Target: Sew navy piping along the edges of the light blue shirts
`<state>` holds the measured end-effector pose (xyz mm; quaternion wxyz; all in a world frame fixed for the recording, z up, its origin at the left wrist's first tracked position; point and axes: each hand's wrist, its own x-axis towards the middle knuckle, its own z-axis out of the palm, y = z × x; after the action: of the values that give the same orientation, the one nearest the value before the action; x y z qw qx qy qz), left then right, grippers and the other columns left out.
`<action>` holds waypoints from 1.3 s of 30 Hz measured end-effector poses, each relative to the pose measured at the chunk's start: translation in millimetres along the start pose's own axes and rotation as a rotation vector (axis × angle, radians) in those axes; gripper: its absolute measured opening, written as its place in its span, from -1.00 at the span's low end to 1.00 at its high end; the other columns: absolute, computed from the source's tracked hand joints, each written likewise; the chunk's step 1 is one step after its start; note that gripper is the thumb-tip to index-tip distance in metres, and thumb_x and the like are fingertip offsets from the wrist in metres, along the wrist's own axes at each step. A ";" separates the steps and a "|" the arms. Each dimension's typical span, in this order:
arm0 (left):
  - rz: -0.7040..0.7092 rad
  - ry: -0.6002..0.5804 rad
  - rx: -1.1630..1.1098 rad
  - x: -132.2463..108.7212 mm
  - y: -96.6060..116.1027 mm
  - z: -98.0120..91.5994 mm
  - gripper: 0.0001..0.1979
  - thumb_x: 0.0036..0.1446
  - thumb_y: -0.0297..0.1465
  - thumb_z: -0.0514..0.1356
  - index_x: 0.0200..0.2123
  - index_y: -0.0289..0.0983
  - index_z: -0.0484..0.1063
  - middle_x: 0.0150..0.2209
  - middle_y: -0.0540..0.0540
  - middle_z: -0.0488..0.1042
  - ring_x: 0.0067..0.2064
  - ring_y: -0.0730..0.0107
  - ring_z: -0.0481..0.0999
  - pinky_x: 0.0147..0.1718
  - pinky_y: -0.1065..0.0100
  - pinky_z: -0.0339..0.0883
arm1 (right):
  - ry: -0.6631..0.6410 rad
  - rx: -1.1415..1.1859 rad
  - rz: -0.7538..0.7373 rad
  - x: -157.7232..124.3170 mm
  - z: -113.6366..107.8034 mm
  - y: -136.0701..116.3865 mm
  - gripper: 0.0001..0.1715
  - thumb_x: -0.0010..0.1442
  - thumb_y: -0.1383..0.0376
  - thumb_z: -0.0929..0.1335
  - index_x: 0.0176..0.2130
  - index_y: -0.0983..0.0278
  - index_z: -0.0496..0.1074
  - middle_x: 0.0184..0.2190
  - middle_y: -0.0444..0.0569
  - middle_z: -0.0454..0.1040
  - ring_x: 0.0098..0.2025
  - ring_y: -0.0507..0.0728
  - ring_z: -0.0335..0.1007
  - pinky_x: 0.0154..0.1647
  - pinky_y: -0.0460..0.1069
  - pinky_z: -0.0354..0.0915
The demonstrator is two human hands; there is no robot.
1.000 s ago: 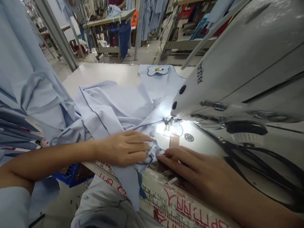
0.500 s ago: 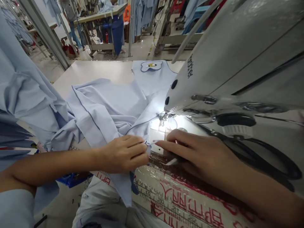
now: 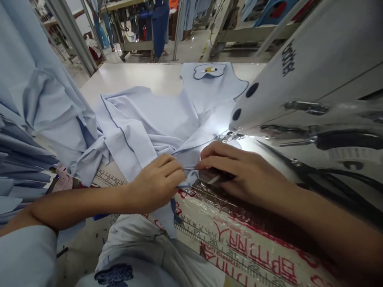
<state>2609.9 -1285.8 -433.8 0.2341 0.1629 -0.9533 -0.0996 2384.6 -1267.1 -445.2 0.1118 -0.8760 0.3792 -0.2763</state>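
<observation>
A light-blue garment (image 3: 167, 115) with dark piping lies spread over the sewing table. My left hand (image 3: 158, 183) is closed on its near edge, left of the needle area. Thumb and fingers of my right hand (image 3: 239, 167) pinch the same bunched edge, just in front of the presser foot (image 3: 229, 136). Under the right palm shows a dark tool with a pale pointed blade (image 3: 214, 180), perhaps thread snips; most of it is hidden. The sewing machine head (image 3: 269, 91) rises above the right hand, its lamp lighting the cloth.
Black-handled scissors (image 3: 296, 162) lie on the machine bed to the right. A printed ruler strip (image 3: 221, 249) runs along the table's front edge. More blue cloth (image 3: 44, 91) hangs at the left. An embroidered flower patch (image 3: 209, 70) shows on the garment's far part.
My right hand has come left and now pinches the garment edge beside the left hand. The view has shifted, so the machine sits farther right.
</observation>
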 end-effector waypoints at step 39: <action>0.579 -0.350 0.222 45.2 -30.4 -13.7 -0.73 0.27 -0.54 -0.09 -0.27 -0.31 0.41 -0.17 -0.10 0.50 -0.09 0.35 0.43 0.01 0.29 0.26 | -0.044 -0.376 -0.156 -43.8 3.7 -19.7 -0.65 0.19 0.46 0.15 -0.03 0.40 0.26 -0.24 0.08 0.38 -0.29 0.11 0.31 -0.46 -0.04 0.27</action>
<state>2586.6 -1331.7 -411.3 0.0666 -0.1091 -0.9906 0.0487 2374.1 -1221.8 -457.7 -0.0671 -0.9140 0.3524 -0.1896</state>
